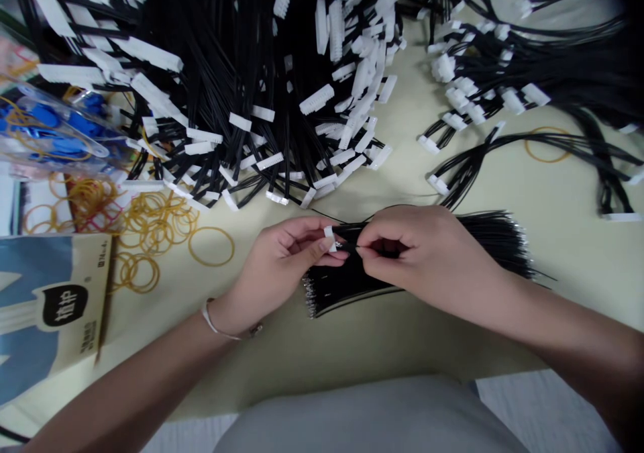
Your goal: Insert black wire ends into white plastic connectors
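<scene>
One clear container (75, 145) near the left hand (282, 258) holds blue pieces (45, 116).

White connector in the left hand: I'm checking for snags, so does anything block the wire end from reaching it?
Nothing visible does. The white connector in the left hand sits right by the black wire's tip, held by the right hand.

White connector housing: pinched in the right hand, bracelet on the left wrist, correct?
Wrong hand: the head view shows the white connector housing pinched in the left hand, not the right. The bracelet is on the left wrist, as you said.
</scene>
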`<state>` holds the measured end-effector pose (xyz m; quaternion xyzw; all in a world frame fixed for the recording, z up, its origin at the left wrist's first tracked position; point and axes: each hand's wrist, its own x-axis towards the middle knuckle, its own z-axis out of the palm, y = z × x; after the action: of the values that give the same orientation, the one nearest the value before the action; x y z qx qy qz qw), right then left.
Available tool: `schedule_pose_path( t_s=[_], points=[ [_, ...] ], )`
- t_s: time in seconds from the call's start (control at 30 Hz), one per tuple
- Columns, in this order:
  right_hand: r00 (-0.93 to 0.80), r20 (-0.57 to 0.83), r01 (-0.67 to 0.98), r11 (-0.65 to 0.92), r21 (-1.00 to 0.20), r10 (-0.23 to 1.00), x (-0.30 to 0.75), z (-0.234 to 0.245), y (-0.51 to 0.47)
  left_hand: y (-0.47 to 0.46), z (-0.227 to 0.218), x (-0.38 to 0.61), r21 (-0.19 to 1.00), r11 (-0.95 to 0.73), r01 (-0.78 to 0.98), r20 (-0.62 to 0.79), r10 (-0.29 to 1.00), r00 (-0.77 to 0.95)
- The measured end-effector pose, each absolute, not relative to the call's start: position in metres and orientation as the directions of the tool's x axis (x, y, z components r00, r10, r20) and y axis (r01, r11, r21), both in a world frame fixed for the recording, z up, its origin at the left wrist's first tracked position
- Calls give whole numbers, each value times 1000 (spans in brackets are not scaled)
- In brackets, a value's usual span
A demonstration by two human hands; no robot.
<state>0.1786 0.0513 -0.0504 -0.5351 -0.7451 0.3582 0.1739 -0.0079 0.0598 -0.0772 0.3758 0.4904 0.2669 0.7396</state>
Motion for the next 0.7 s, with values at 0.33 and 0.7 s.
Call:
schedule_pose_path(
  t_s=[0.33,0.7],
  points=[
    [-325,-283,548,-64,-834,902,183,-48,54,62,-77,-10,799,597,-74,-515,742,429],
    [-306,-374,539,-165,-826,875,183,-49,60,61,-79,-11,801,590,-99,-502,753,425]
  ],
)
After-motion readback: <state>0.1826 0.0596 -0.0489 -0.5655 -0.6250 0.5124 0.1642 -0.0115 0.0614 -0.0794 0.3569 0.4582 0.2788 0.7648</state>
